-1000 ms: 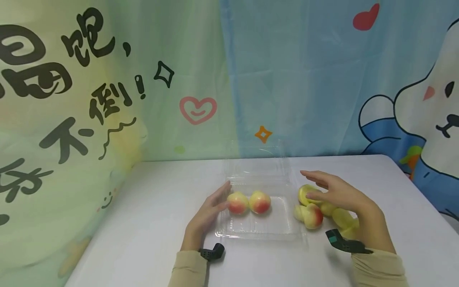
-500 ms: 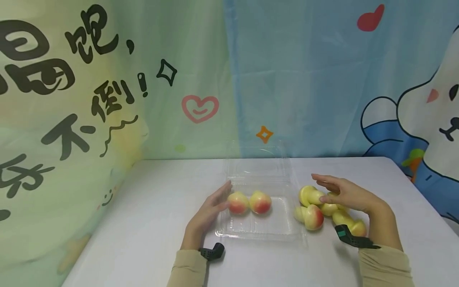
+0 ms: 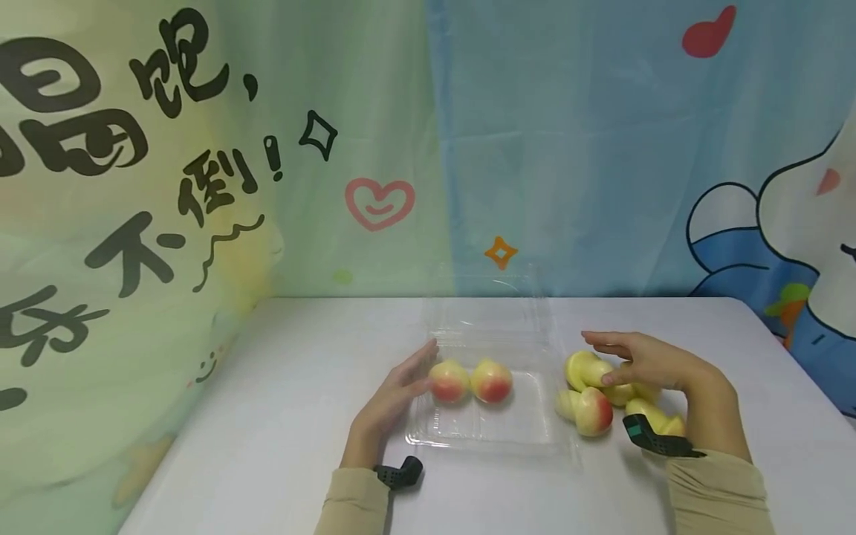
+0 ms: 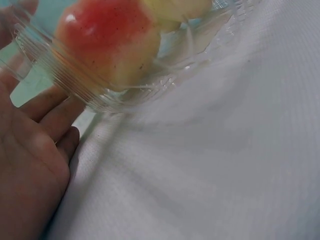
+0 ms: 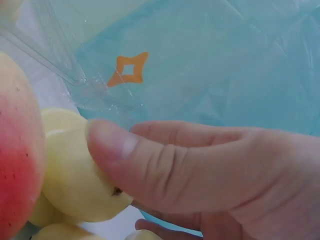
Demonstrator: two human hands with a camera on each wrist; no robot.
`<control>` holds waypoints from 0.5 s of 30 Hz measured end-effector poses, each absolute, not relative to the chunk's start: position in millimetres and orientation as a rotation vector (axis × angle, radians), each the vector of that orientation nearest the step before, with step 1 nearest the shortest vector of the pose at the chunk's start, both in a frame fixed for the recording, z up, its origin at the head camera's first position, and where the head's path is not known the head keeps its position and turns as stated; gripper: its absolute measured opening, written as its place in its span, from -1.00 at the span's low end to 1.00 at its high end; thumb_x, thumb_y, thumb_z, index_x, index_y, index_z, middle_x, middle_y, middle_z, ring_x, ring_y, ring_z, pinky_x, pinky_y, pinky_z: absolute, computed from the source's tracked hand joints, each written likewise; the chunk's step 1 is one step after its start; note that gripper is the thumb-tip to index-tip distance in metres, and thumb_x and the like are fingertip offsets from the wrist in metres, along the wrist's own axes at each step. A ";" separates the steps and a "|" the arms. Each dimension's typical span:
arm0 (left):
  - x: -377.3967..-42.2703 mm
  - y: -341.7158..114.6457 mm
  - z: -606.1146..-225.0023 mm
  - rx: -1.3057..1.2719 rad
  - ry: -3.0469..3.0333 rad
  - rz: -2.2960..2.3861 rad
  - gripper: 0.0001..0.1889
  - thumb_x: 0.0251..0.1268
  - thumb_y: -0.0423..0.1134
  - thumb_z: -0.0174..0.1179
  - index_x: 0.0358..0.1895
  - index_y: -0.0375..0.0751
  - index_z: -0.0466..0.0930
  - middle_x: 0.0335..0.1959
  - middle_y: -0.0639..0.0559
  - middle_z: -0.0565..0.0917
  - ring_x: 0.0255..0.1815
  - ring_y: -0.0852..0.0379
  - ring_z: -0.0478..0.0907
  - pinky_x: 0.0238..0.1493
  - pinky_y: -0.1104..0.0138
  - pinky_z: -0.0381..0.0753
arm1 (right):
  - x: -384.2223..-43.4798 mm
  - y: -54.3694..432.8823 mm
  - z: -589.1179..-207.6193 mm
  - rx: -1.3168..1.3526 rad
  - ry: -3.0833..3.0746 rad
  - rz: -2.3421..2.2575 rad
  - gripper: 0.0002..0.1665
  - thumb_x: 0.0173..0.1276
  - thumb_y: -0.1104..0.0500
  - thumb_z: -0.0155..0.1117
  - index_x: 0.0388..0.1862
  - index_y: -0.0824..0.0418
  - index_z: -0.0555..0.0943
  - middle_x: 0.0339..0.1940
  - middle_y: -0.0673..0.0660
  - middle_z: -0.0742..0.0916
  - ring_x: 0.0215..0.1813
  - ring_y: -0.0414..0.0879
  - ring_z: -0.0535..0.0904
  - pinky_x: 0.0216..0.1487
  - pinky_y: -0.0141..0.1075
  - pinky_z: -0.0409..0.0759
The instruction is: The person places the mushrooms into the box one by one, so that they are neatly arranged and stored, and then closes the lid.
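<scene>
My left hand (image 3: 394,394) rests against the left side of a clear plastic clamshell box (image 3: 528,431), its fingers fairly straight. Inside the box sit two red-and-yellow peaches (image 3: 493,381), side by side; through the wall one peach (image 4: 107,37) shows large in the left wrist view. My right hand (image 3: 655,364) is over a group of yellow fruits (image 3: 645,411) to the right of the box. Its thumb overlaps a pale yellow fruit (image 5: 80,175) in the right wrist view, while the fingers stretch out beyond; firm contact is unclear. A red-cheeked peach (image 3: 594,412) lies in front.
The box's raised clear lid (image 3: 488,312) stands behind it, near the table's back edge. A printed curtain (image 3: 568,148) hangs behind the white table (image 3: 267,446). Each wrist wears a black camera band (image 3: 399,473).
The right hand has shifted to the right and slightly lower over the yellow fruits. The left hand stays at the box. The head view has drifted slightly.
</scene>
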State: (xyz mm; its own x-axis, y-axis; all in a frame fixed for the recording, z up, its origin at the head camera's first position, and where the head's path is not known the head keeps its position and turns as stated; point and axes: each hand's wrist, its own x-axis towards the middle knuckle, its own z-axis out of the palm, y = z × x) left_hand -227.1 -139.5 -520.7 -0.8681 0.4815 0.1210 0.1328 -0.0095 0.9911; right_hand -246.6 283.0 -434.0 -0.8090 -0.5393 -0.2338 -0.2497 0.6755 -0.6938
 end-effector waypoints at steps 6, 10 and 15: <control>-225.1 -138.4 -517.2 0.654 2.016 1.951 -0.30 0.33 -0.25 0.07 0.50 -0.07 0.01 0.54 -0.11 0.01 0.54 0.10 -0.02 0.54 0.15 -0.14 | -246.4 280.0 -433.0 -0.591 2.471 -0.866 0.00 0.18 -0.10 0.33 0.46 0.31 0.15 0.40 0.43 0.34 0.39 0.40 0.24 0.26 0.31 0.27; -225.1 -138.1 -517.2 0.659 2.012 1.952 -0.30 0.34 -0.26 0.06 0.51 -0.11 -0.01 0.54 -0.12 0.00 0.54 0.10 -0.02 0.54 0.15 -0.15 | -249.5 278.9 -435.7 -0.585 2.488 -0.826 0.04 0.15 -0.12 0.35 0.47 0.29 0.14 0.40 0.41 0.35 0.39 0.39 0.25 0.26 0.34 0.23; -224.7 -138.2 -518.0 0.657 2.019 1.953 -0.29 0.33 -0.24 0.06 0.51 -0.13 -0.02 0.54 -0.14 0.01 0.54 0.11 -0.01 0.54 0.17 -0.14 | -251.5 274.8 -438.9 -0.570 2.490 -0.806 0.07 0.11 -0.14 0.39 0.48 0.26 0.15 0.40 0.38 0.37 0.40 0.37 0.24 0.28 0.36 0.19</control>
State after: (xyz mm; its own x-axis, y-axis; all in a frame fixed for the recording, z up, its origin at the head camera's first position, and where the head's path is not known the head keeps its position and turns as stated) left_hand -224.7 -138.2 -518.0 -0.8651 0.4856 0.1257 0.1416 -0.0039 0.9899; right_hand -251.5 274.8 -438.9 -0.8091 -0.5090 -0.2937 -0.2405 0.7428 -0.6249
